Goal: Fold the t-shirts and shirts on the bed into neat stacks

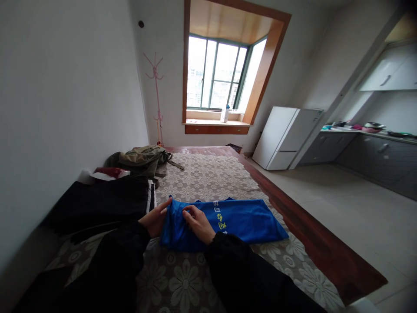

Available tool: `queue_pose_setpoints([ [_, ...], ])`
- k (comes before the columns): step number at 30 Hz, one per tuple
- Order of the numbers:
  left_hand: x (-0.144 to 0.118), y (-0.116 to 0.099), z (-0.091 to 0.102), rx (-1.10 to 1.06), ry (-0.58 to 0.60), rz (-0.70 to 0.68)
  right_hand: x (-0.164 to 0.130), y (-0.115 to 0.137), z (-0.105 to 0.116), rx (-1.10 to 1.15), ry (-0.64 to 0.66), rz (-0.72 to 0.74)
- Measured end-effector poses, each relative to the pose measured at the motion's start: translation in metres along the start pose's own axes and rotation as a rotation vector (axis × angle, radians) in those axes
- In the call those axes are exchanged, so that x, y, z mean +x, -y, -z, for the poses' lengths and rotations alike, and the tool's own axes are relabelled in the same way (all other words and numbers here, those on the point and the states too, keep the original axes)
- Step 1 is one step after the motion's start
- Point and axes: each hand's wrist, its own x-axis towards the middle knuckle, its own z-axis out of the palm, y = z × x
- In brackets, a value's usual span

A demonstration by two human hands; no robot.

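A folded blue cloth [254,219] with white and yellow printed characters lies across the table in front of me. My left hand [157,221] is at its left end, closed on the edge, with the fingers partly hidden by the fabric. Just to the right, my right hand [199,225] bends over the top of the cloth near the print, thumb and fingers pinching the fabric. Wrinkles gather between the two hands, while the right part of the cloth lies fairly flat.
A lace tablecloth [185,278] covers the dark red wooden table [312,234]. On the left lie folded black clothes [107,202], a red-and-white item [112,172] and an olive backpack [143,158]. Beyond stand a pink coat rack [157,91] and a white fridge [286,137].
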Motion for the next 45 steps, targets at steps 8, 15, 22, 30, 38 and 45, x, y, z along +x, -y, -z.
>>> queue_pose_setpoints([
  [8,0.000,0.001,-0.017,0.172,-0.029,-0.100,0.001,0.022,0.013,0.306,0.128,-0.262],
  [15,-0.011,0.014,-0.053,0.134,0.041,-0.184,-0.006,0.044,0.038,0.259,0.237,-0.264],
  [22,-0.008,0.018,-0.050,0.122,0.016,-0.174,0.007,0.019,0.039,0.251,0.215,-0.191],
  [30,0.030,0.032,-0.015,0.312,-0.185,-0.335,0.023,-0.009,0.047,0.264,0.078,-0.291],
  [38,0.055,0.044,0.014,0.216,-0.308,-0.536,0.021,-0.014,0.066,0.108,-0.036,-0.095],
  [45,0.062,0.048,0.022,0.219,-0.268,-0.548,0.008,0.001,0.140,-0.269,-0.125,0.156],
])
